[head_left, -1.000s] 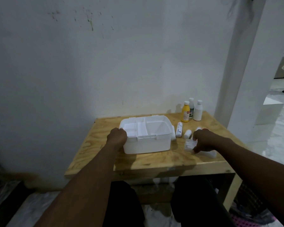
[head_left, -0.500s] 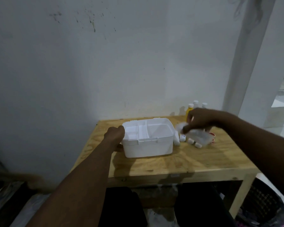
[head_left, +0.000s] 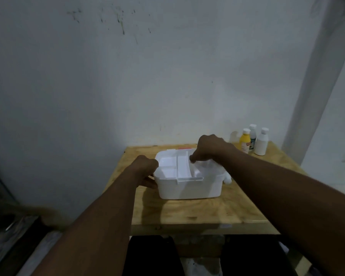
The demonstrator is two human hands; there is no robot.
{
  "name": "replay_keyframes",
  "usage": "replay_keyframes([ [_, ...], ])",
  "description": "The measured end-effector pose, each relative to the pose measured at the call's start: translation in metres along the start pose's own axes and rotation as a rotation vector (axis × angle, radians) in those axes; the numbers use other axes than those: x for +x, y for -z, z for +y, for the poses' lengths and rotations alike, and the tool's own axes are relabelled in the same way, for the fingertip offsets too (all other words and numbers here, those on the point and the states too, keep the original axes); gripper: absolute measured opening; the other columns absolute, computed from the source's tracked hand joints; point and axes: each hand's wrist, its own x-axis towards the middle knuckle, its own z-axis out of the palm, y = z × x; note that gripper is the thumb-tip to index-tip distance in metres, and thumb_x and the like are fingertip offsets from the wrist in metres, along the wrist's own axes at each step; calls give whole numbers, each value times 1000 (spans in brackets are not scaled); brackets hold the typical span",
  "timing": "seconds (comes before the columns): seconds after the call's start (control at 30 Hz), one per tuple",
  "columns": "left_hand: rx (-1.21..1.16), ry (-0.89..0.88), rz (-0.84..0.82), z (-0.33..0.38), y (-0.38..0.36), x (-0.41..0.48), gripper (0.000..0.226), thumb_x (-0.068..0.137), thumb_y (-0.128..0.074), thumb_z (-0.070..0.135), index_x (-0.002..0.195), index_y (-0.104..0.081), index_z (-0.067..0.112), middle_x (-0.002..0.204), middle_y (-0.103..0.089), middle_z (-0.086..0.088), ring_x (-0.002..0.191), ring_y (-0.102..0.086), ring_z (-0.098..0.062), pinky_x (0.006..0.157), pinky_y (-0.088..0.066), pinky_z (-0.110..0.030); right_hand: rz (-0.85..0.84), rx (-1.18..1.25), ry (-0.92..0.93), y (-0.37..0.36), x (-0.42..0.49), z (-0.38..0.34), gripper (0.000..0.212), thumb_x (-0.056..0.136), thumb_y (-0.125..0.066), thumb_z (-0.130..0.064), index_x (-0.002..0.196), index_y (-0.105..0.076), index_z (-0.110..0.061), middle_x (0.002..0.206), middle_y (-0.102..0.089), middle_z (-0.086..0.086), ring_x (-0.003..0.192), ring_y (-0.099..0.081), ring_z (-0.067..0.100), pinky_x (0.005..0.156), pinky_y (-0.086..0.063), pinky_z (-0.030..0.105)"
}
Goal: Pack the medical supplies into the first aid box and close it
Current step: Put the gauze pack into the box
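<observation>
The white first aid box [head_left: 189, 187] stands open on the wooden table [head_left: 207, 212], with a divided tray across its left part. My left hand [head_left: 145, 166] grips the box's left wall. My right hand [head_left: 209, 149] hovers over the box's right compartment, pinching a clear plastic bag of white supplies [head_left: 207, 166] that hangs into it. A yellow bottle [head_left: 245, 140] and two white bottles [head_left: 261, 142] stand at the table's back right corner. My right forearm hides the table to the right of the box.
A white wall runs right behind the table. A white pillar [head_left: 315, 96] rises at the right. Something white [head_left: 227, 179] pokes out at the box's right side. My dark-clothed legs are under the table's front edge.
My right hand lifted the plastic bag off the table at the right and carried it left, over the box's right compartment. My left hand stayed on the box.
</observation>
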Motion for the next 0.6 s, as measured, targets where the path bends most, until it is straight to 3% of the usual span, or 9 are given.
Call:
replay_keyframes([
  [0.17,-17,-2,-30,2,1,-2,23,96,-48,9,110,-59,-5,102,-66,-23,75,-73,-39,62,-64,-44,48,-12,-29,-24,19,-3,26,72,-72,-30,77,-52,-14,95,-60,7,83,-58,26,66,-45,30],
  [0.4,-57,5,-75,3,3,-1,19,96,-49,10,104,-60,-3,101,-66,-23,79,-71,-38,56,-63,-40,-61,0,-56,-57,23,6,48,71,-80,-32,111,-66,-9,110,-66,7,92,-60,21,72,-47,29],
  [0.53,-56,14,-86,3,3,-2,20,96,-49,10,107,-59,-3,100,-67,-23,78,-71,-38,54,-62,-39,-102,48,-114,-61,24,6,47,80,-72,-30,120,-63,-6,114,-66,9,104,-63,24,82,-52,30],
  [0.6,-66,13,-89,2,4,-3,20,96,-49,10,107,-58,-3,100,-67,-23,79,-71,-38,54,-61,-38,-125,147,-147,-45,18,3,45,92,-58,-26,130,-57,-2,125,-62,14,114,-61,28,94,-52,34],
])
